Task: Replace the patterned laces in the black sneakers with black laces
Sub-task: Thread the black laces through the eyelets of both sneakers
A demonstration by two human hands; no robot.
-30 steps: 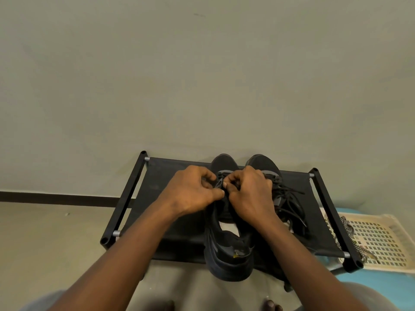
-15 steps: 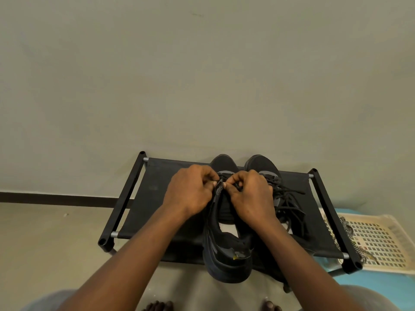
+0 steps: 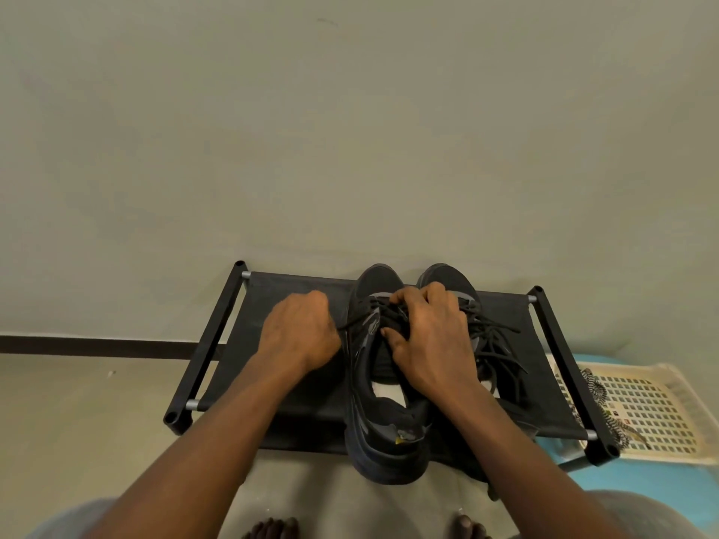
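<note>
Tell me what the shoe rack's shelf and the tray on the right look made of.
The shelf: seemingly matte black fabric, stretched flat between grey rods. The tray: likely cream moulded plastic, matte, with a regular grid of small holes.

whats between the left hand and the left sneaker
A black lace, stretched from the left hand to the left sneaker, above the rack; head view.

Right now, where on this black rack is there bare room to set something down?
The rack is bare at its left end, between the left bar and the left hand, which grips a black lace. The middle and right are crowded: left sneaker under the right hand, right sneaker, loose laces toward the right bar.
</note>
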